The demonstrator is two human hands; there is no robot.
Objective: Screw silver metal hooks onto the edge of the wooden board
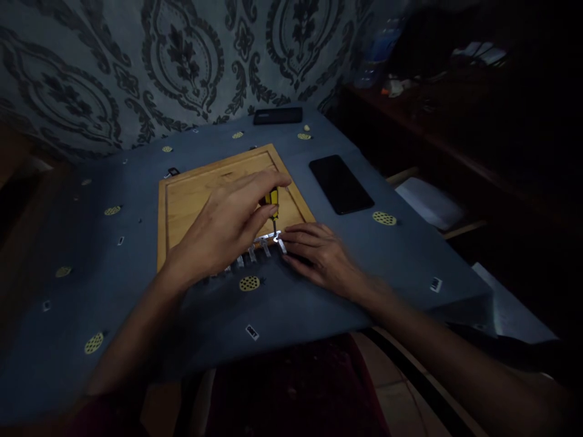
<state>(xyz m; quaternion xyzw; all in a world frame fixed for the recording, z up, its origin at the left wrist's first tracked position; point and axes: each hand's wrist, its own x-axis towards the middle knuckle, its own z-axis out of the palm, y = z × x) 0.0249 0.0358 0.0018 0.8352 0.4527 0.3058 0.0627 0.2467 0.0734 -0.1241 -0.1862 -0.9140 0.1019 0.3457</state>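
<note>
My left hand (230, 209) is closed around the yellow and black handle of a screwdriver (274, 199), which stands nearly upright. Its shaft points down to the right end of a shiny metal hook rack (264, 244) along the near edge of a wooden board (194, 203). Several hooks of the rack hang over that edge towards me; my left hand and wrist hide part of its left side. With fingers together, my right hand (321, 254) grips the rack's right end beside the screwdriver tip. Whether a screw sits under the tip is too small to tell.
A black phone (341, 184) lies right of the board, and another dark phone-like object (277, 115) is at the back by the patterned wall. A small dark item (173, 172) touches the board's far left corner. Blue cloth (159, 340) covers the table; dark furniture stands right.
</note>
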